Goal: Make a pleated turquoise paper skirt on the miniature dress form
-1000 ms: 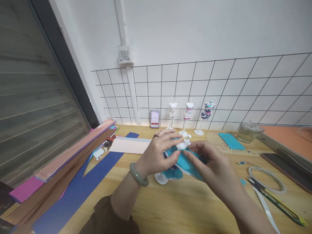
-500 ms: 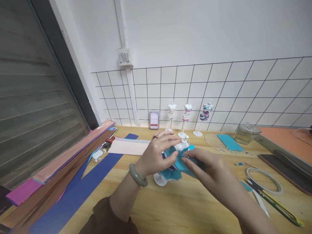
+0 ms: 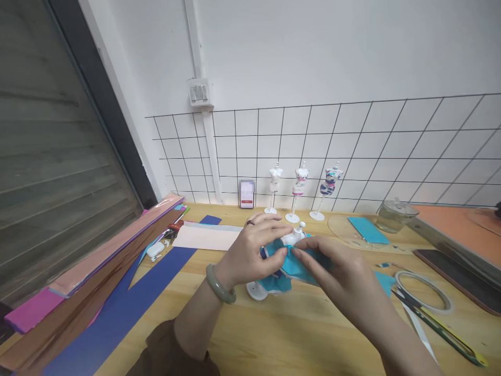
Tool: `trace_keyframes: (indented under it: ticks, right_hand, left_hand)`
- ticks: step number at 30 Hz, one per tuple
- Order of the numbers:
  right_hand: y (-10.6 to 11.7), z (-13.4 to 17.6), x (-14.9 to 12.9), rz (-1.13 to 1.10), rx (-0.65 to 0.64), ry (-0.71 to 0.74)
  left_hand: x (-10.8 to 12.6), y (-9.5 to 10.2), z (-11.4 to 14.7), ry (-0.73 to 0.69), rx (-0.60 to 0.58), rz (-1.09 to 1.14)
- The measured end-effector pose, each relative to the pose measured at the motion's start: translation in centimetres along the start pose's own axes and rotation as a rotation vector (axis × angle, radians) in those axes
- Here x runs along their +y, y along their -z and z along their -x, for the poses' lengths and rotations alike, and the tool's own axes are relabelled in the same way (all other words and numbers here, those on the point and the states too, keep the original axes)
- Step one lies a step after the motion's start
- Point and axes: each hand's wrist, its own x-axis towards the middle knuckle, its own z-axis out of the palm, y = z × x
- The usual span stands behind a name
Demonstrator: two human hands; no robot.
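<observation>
A small white mannequin (image 3: 294, 236) leans between my hands, wrapped in pleated turquoise paper (image 3: 301, 269) that looks like crepe paper. My left hand (image 3: 258, 245) is curved around its torso, with the thumb pressing the paper at the front. Thumb and forefinger of my right hand (image 3: 332, 261) pinch a fold of that paper at the chest, close to the left thumb. Below the left hand shows the mannequin's round white base (image 3: 256, 291). A dark blue patch is partly visible under the turquoise layer; my fingers hide much of the body.
Three small mannequins (image 3: 300, 183) stand at the wall by a phone (image 3: 246, 194). At right lie scissors (image 3: 442, 329), a tape roll (image 3: 444, 297), a dark tablet-like slab (image 3: 457, 277) and a glass jar (image 3: 397, 215). Coloured paper (image 3: 156, 297) and an earbud case (image 3: 155, 249) are at left.
The mannequin's neck has shifted slightly right and down as it tilts. My right fingertips have closed in on the left thumb at the fold. More of a turquoise scrap shows beside the right forearm.
</observation>
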Motion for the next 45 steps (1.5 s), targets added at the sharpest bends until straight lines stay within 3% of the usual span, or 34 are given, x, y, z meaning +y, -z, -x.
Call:
trace_keyframes:
  ticks: [25,45]
  right_hand:
    - [-0.51,-0.32,0.14,0.038,0.084,-0.012]
    - [0.39,-0.18,0.40,0.012,0.036,-0.047]
  left_hand:
    - [-0.07,-0.03,0.11,0.023,0.013,0.036]
    - [-0.30,0.07,0.17,0.033,0.015,0.022]
